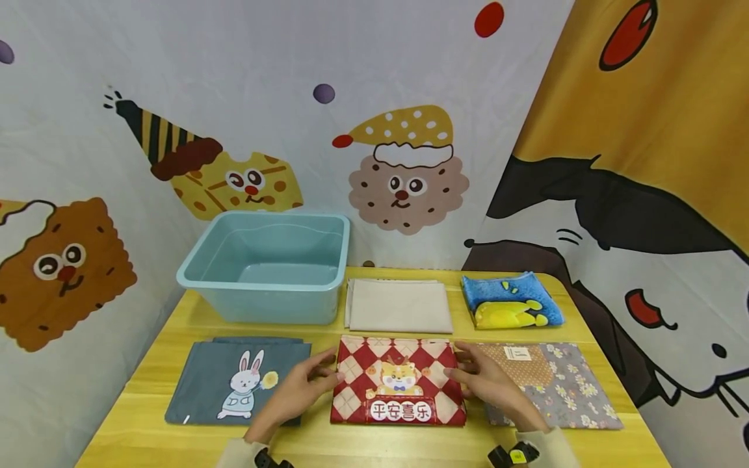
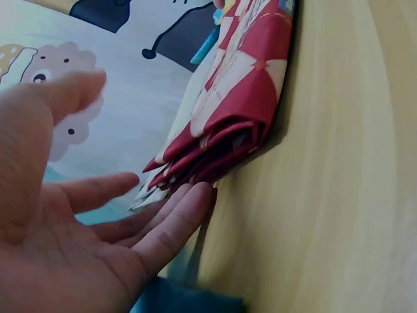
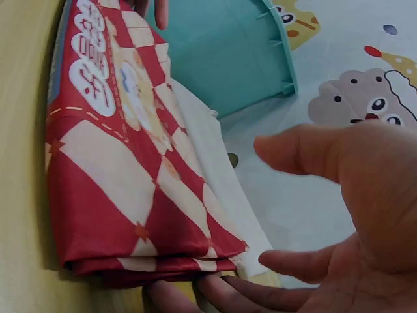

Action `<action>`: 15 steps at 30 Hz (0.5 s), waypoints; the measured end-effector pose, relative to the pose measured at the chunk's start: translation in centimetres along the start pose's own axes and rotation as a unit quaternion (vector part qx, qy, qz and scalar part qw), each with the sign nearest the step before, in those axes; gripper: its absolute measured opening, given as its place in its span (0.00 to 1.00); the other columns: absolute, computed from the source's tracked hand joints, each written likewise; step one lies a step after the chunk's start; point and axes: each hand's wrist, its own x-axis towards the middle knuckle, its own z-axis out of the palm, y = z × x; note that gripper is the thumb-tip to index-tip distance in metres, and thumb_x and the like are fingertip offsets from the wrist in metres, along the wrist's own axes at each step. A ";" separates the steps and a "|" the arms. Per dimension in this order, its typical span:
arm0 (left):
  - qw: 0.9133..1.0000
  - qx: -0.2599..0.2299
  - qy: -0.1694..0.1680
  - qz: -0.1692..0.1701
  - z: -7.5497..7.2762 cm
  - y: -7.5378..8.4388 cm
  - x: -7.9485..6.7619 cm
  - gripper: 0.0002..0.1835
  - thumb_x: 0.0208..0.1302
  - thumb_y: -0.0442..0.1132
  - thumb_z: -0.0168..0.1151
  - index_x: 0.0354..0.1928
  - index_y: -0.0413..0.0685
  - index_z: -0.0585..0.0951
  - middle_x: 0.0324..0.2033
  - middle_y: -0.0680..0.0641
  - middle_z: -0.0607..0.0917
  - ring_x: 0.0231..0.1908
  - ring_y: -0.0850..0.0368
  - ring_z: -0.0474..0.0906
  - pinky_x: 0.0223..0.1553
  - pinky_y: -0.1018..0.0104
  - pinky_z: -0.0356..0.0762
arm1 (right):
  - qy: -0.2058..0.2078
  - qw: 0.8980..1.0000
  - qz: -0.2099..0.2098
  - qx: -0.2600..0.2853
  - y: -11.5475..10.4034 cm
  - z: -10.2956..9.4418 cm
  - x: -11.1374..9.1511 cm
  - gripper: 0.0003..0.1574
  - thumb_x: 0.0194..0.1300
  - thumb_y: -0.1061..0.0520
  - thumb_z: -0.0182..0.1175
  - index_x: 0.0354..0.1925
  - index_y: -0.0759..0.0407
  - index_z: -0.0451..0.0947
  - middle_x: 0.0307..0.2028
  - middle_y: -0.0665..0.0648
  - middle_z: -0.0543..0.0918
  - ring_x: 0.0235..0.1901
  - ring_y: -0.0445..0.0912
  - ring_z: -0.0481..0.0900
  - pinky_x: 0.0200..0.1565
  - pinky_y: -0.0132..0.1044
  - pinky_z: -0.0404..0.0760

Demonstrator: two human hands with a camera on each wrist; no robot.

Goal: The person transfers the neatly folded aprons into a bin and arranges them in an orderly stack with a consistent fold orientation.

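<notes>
A folded red-and-cream checked cloth [image 1: 399, 383] with a cartoon dog and white Chinese lettering lies flat at the front middle of the table. At its left edge is my left hand [image 1: 309, 388], its fingertips touching the folded layers low down in the left wrist view, the thumb [image 2: 81, 91] held apart. My right hand [image 1: 491, 383] is at the opposite edge. In the right wrist view its lower fingers [image 3: 228, 293] reach the stacked folds, partly hidden beneath them, while the thumb stays off the fabric. Neither hand pinches the cloth.
A light blue plastic basin [image 1: 263, 286] stands back left. Beside it lie a folded beige cloth [image 1: 400, 309] and a blue folded item [image 1: 512, 286] with a yellow figure. A grey-blue rabbit cloth [image 1: 205, 383] sits left, a grey floral cloth [image 1: 576, 390] right. A printed curtain hangs behind.
</notes>
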 end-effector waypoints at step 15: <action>0.997 0.014 0.067 -0.030 1.9 0.4 0.3 0.40 0.57 0.33 0.76 0.71 0.31 0.70 0.55 0.35 0.83 0.43 0.52 0.83 0.34 0.67 0.86 | 0.065 0.993 -0.018 -0.093 0.1 1.5 0.4 0.48 0.55 0.55 0.77 0.69 0.69 0.69 0.52 0.62 0.84 0.48 0.51 0.82 0.48 0.45 0.84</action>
